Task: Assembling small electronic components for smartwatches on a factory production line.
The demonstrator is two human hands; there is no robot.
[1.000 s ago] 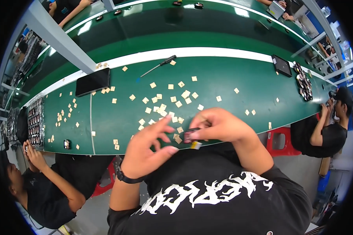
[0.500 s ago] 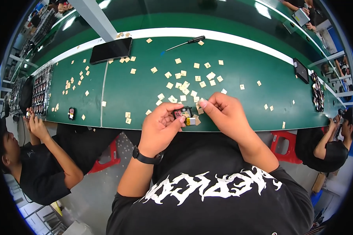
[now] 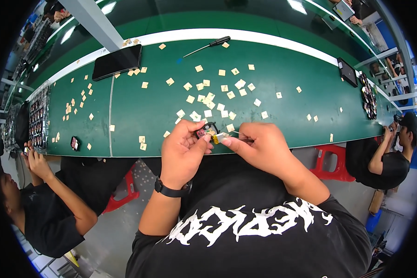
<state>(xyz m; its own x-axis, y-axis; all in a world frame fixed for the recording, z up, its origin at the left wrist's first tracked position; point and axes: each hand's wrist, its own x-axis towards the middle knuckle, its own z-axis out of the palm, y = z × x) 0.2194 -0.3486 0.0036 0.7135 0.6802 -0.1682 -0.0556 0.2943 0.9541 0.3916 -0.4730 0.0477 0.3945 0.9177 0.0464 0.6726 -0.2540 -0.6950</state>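
My left hand (image 3: 185,147) pinches a small black device housing (image 3: 211,126) between thumb and fingers. Its open side faces up and shows a reddish circuit board (image 3: 201,133). At the housing's lower right edge sticks out a small silver battery (image 3: 221,137) with yellow tape (image 3: 215,140). The thumb of my right hand (image 3: 259,142) presses on that battery, its fingers curled behind it. A thin pale strip (image 3: 235,132) shows by the right fingertips; I cannot make out what it is. Just beyond both hands, many small cream square pads (image 3: 208,104) lie scattered on the green table (image 3: 162,111).
A black phone-like slab (image 3: 117,63) and a screwdriver (image 3: 207,46) lie near the far edge. Another device (image 3: 75,143) rests at left, by a tray of devices (image 3: 39,118). A black tray (image 3: 347,72) stands at right. People sit on both sides; red stools (image 3: 332,162) stand below.
My right hand has come down and left onto the battery, which now tilts away from the housing. The housing has turned in my left hand. The whole view has shifted slightly.
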